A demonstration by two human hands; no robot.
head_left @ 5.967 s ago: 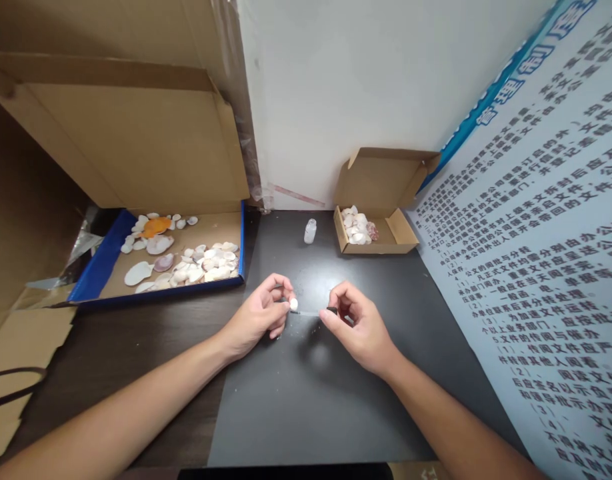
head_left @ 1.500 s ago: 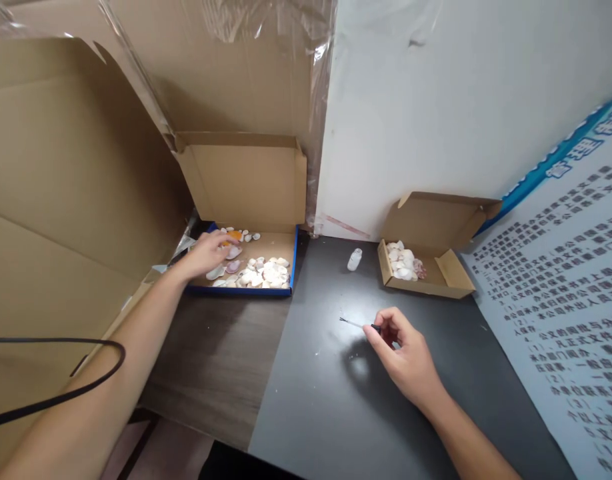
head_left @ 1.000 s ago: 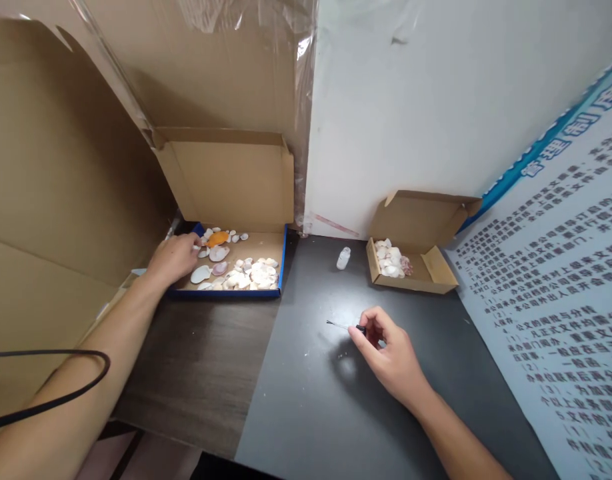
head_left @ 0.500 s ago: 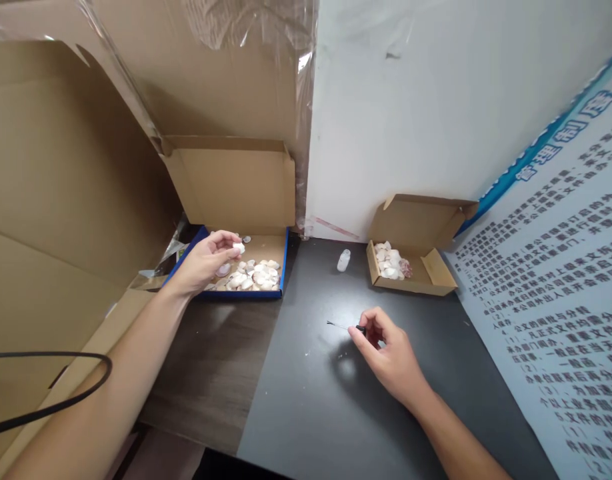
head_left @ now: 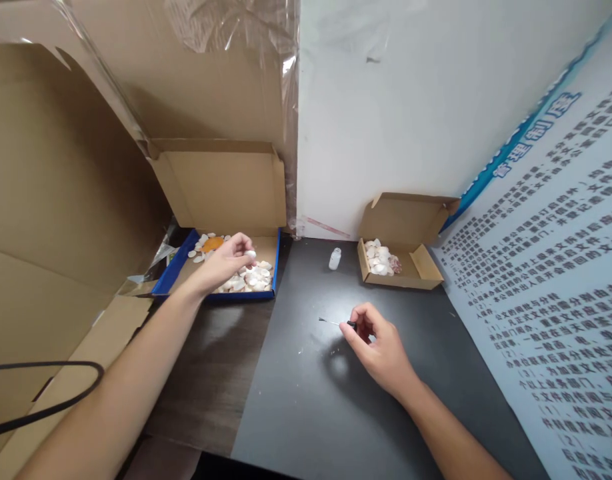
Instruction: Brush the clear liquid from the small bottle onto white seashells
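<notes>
My left hand (head_left: 232,259) is closed, pinching a small white shell (head_left: 251,254) over the blue-sided cardboard box (head_left: 162,283). Beneath it lies a heap of pale shells (head_left: 256,277) in the box's front right part. Farther left inside, an orange piece (head_left: 213,245) sits among several small white shells. Above the dark grey tabletop, my right hand (head_left: 379,340) grips a thin brush (head_left: 330,321) by its black cap, its tip pointing left. A small whitish bottle (head_left: 335,259) without a cap stands upright beyond that hand.
A smaller open cardboard box (head_left: 403,280) at the right holds whitish shells (head_left: 379,257) and a pinkish cluster (head_left: 395,265). A white panel (head_left: 346,133) rises behind, and a printed board (head_left: 526,267) leans along the right. A black cable (head_left: 51,363) loops at the left.
My left hand has moved right across the blue box with the white shell, uncovering the orange piece and small shells at the left. The view has shifted slightly; my right hand keeps its brush.
</notes>
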